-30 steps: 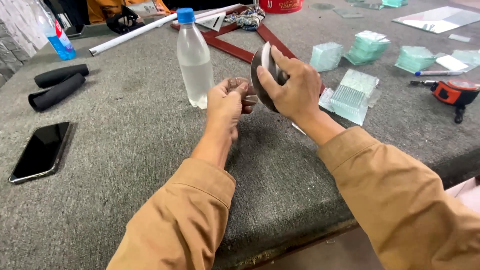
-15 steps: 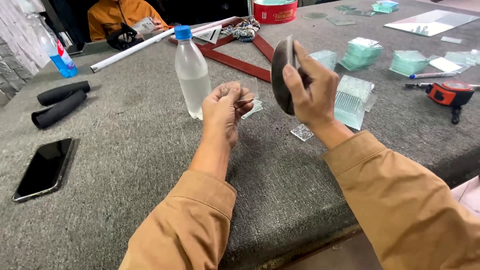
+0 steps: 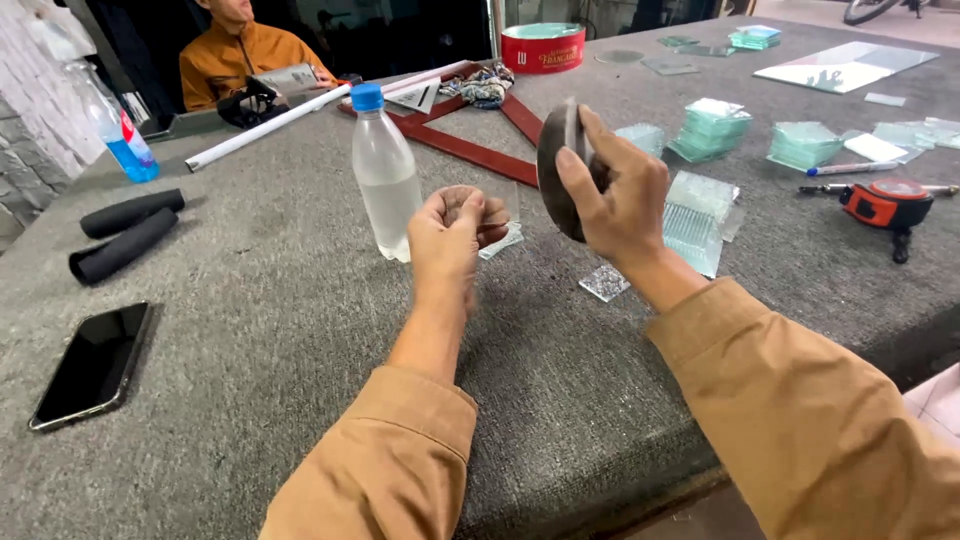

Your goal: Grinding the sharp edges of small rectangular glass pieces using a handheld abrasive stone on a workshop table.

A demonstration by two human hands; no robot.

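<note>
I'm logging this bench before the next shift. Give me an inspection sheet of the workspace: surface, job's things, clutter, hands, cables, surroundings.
Surface: grey carpeted table.
Job's things: dark round grinding stone in the right hand; small glass piece, edge-on, pinched in the left hand; glass stacks.
Clutter: water bottle, phone, two black foam grips, tape measure, red tin, white pipe, red wooden square.
Hands: both raised above the table, each gripping.
Cables: nothing seen.
Surroundings: a seated person across the table.
</note>
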